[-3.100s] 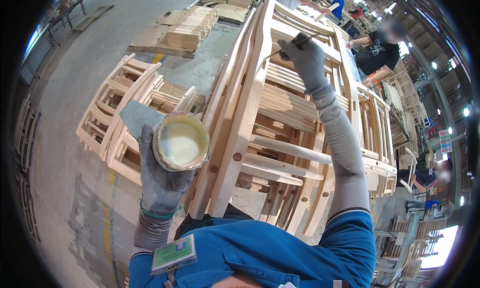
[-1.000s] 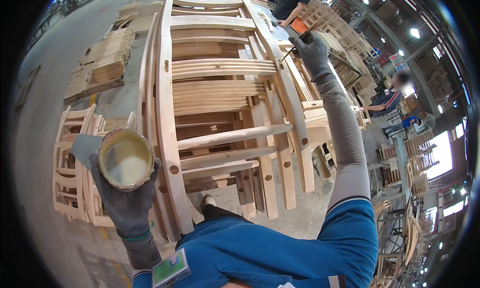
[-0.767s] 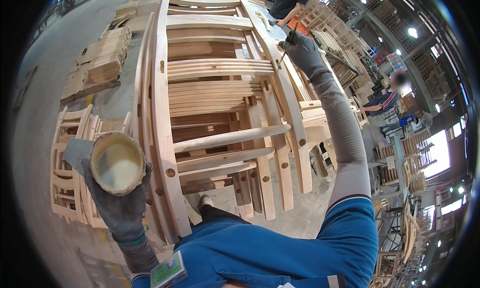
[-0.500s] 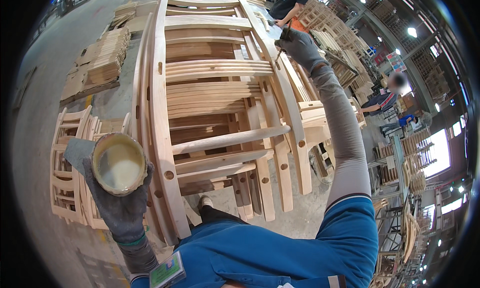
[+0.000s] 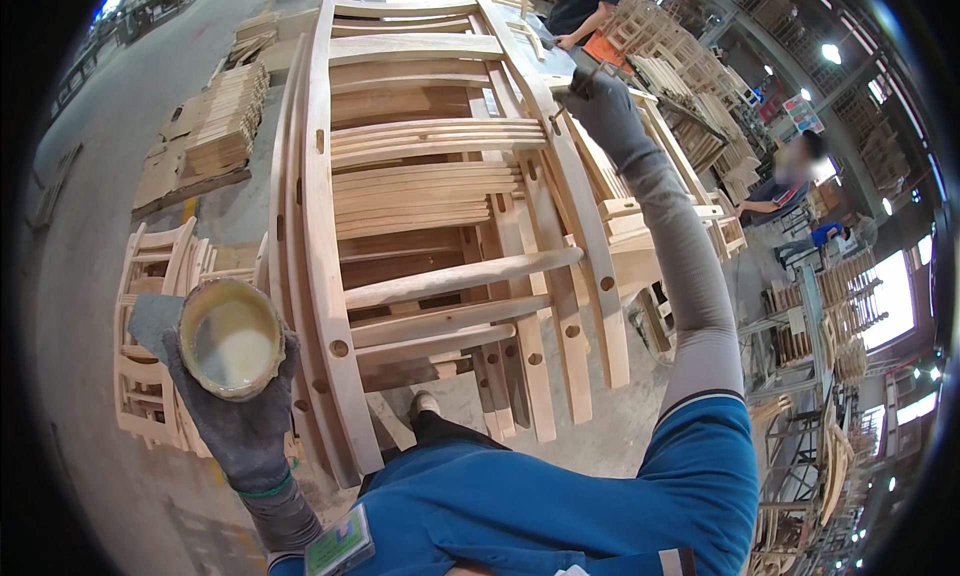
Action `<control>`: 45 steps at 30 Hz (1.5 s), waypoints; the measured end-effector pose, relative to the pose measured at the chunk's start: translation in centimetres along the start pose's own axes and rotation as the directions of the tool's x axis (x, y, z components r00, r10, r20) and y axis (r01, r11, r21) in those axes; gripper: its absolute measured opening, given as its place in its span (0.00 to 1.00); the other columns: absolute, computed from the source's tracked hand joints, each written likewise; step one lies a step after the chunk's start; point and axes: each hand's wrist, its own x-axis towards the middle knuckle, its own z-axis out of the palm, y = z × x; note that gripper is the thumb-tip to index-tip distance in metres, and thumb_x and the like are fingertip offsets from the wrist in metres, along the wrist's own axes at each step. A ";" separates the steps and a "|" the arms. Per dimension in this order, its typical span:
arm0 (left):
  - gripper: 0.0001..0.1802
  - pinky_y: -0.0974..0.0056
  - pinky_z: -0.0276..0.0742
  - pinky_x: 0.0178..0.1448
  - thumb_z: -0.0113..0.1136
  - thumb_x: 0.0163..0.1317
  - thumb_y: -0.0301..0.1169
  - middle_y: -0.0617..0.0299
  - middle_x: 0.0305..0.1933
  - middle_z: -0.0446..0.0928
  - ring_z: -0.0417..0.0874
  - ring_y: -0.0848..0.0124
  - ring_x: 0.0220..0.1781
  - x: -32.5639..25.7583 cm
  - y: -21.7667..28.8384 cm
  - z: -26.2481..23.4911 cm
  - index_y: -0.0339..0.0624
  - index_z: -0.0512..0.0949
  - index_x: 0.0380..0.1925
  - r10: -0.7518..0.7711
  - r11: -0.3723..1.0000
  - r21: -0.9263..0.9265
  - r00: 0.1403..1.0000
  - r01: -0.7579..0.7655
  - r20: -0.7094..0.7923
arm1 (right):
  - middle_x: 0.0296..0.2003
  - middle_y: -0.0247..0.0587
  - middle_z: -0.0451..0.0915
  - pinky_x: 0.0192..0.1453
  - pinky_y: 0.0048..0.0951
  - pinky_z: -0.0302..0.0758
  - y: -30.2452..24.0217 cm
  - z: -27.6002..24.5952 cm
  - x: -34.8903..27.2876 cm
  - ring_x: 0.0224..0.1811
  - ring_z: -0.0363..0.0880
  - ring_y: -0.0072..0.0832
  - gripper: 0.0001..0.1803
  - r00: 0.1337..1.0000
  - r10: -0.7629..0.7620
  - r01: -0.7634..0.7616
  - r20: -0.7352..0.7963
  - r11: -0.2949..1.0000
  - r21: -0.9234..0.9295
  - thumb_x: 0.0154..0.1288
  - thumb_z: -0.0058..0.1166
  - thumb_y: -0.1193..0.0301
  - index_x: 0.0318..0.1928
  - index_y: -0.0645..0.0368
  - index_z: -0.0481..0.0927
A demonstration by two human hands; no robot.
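My left hand, in a grey glove, is closed around a round cup holding a whitish liquid. A flat grey piece sticks out beside the cup on its left. My right hand, also gloved, reaches far forward and pinches a thin brownish stick. The stick's lower end is close to a slot in the right post of a pale wooden chair-back frame. Whether its tip touches the wood I cannot tell. Several similar frames with slats lie stacked beneath it, with round holes near the post ends.
More wooden frames stand on the floor at the left. Flat wood pieces are piled behind them. A co-worker in a dark shirt stands at the far end; another person is at the right, near racks of wooden parts.
My right hand has come slightly nearer and to the right, and the stick is tilted differently. The cup has stayed nearly still in my left hand. The view has shifted slightly.
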 end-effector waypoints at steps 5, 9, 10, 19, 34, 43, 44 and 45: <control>0.31 0.53 0.74 0.58 0.63 0.55 0.32 0.52 0.53 0.69 0.74 0.63 0.53 -1.0 -0.2 0.0 0.40 0.62 0.57 0.336 0.508 0.775 0.915 -0.376 0.224 | 0.31 0.45 0.77 0.38 0.37 0.73 -1.2 -2.1 -4.8 0.35 0.78 0.42 0.05 0.981 -0.146 0.151 0.126 0.988 -0.030 0.52 0.56 0.72 0.29 0.59 0.75; 0.34 0.54 0.75 0.57 0.67 0.49 0.26 0.51 0.52 0.70 0.75 0.64 0.52 -2.4 -0.6 0.3 0.38 0.62 0.56 0.358 0.481 0.787 0.906 -0.386 0.225 | 0.32 0.43 0.77 0.40 0.30 0.73 -2.9 -5.9 -8.3 0.35 0.78 0.38 0.05 0.975 -0.197 0.189 0.101 0.979 0.082 0.53 0.54 0.76 0.33 0.57 0.79; 0.33 0.53 0.75 0.57 0.66 0.52 0.29 0.50 0.53 0.70 0.74 0.63 0.53 -2.9 -0.6 0.5 0.39 0.62 0.56 0.306 0.654 0.681 0.938 -0.330 0.162 | 0.32 0.42 0.76 0.40 0.29 0.72 -3.5 -6.9 -9.6 0.35 0.78 0.37 0.07 0.977 -0.205 0.197 0.051 0.971 0.133 0.53 0.54 0.76 0.34 0.56 0.80; 0.29 0.50 0.70 0.62 0.49 0.64 0.51 0.46 0.56 0.68 0.70 0.53 0.58 -4.7 1.1 -3.4 0.44 0.66 0.58 -0.089 0.987 -0.125 0.993 0.098 0.077 | 0.42 0.52 0.79 0.43 0.30 0.76 -5.4 -5.6 -30.9 0.42 0.81 0.39 0.22 0.922 0.385 -0.367 -0.033 0.899 0.238 0.69 0.44 0.69 0.61 0.61 0.64; 0.27 0.46 0.71 0.62 0.41 0.68 0.51 0.53 0.59 0.67 0.72 0.57 0.56 -4.6 -1.0 -0.7 0.48 0.63 0.60 -0.112 0.979 -0.154 0.986 0.131 0.126 | 0.38 0.52 0.80 0.43 0.27 0.74 0.8 -1.4 -33.7 0.39 0.79 0.29 0.17 0.786 0.539 -0.470 -0.304 0.839 0.273 0.68 0.48 0.68 0.50 0.68 0.75; 0.29 0.43 0.66 0.63 0.41 0.66 0.54 0.51 0.60 0.67 0.69 0.54 0.61 -4.3 -5.9 2.3 0.49 0.65 0.60 -0.221 0.943 -0.168 0.919 0.286 0.326 | 0.46 0.48 0.77 0.45 0.26 0.77 -7.0 -6.3 -27.9 0.42 0.79 0.31 0.16 0.787 0.509 -0.267 -0.348 0.791 0.550 0.70 0.44 0.71 0.53 0.67 0.73; 0.29 0.43 0.66 0.63 0.41 0.66 0.54 0.51 0.59 0.67 0.68 0.54 0.61 -4.5 -6.5 2.9 0.49 0.65 0.60 -0.259 0.939 -0.136 0.912 0.314 0.319 | 0.46 0.47 0.77 0.45 0.26 0.78 -8.0 -7.2 -27.6 0.42 0.78 0.31 0.15 0.827 0.469 -0.218 -0.309 0.775 0.593 0.69 0.45 0.73 0.53 0.67 0.73; 0.29 0.44 0.65 0.65 0.41 0.67 0.53 0.52 0.60 0.66 0.67 0.56 0.63 -4.4 -6.9 3.0 0.46 0.64 0.60 -0.275 0.925 -0.158 0.895 0.346 0.352 | 0.45 0.48 0.77 0.45 0.27 0.78 -9.5 -8.2 -27.1 0.42 0.79 0.31 0.14 0.842 0.482 -0.226 -0.241 0.722 0.653 0.67 0.47 0.75 0.51 0.68 0.73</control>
